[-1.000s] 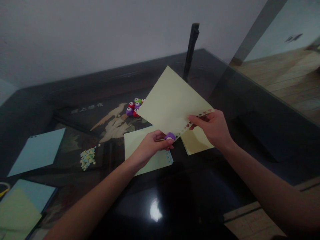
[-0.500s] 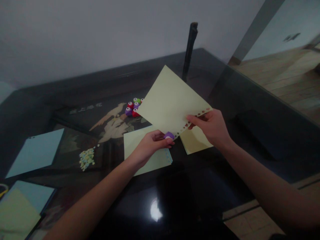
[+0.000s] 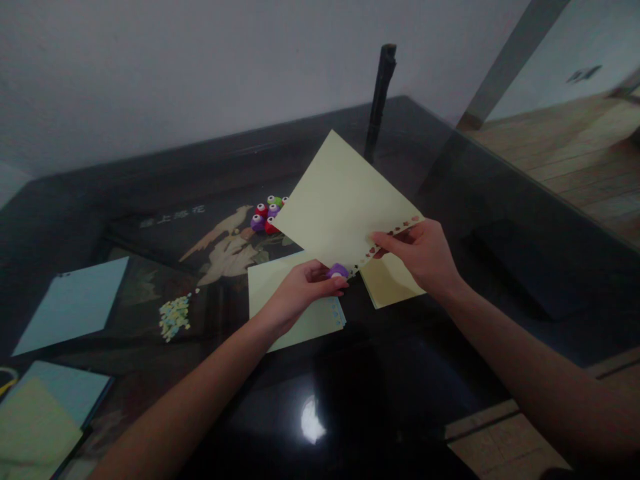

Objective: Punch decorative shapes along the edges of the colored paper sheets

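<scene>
A pale yellow sheet of paper (image 3: 340, 193) is held up at a tilt above the table, with a row of small punched shapes, hearts among them, along its lower right edge. My right hand (image 3: 417, 257) pinches that edge near its right end. Closed around a purple craft punch (image 3: 338, 272) with a white button is my left hand (image 3: 305, 290); the punch sits at the sheet's bottom corner. Beneath lie a pale sheet stack (image 3: 295, 327) with a punched blue edge and a yellowish stack (image 3: 390, 283).
More punches (image 3: 265, 217) in red, purple and green stand behind the sheet. Left are a heap of paper cut-outs (image 3: 174, 319), a blue sheet (image 3: 75, 303) and blue and yellow papers (image 3: 40, 427). A dark post (image 3: 381, 93) rises at the glossy table's (image 3: 240, 413) back.
Almost nothing differs. Both hands, the punch and the held sheet stay in nearly the same place.
</scene>
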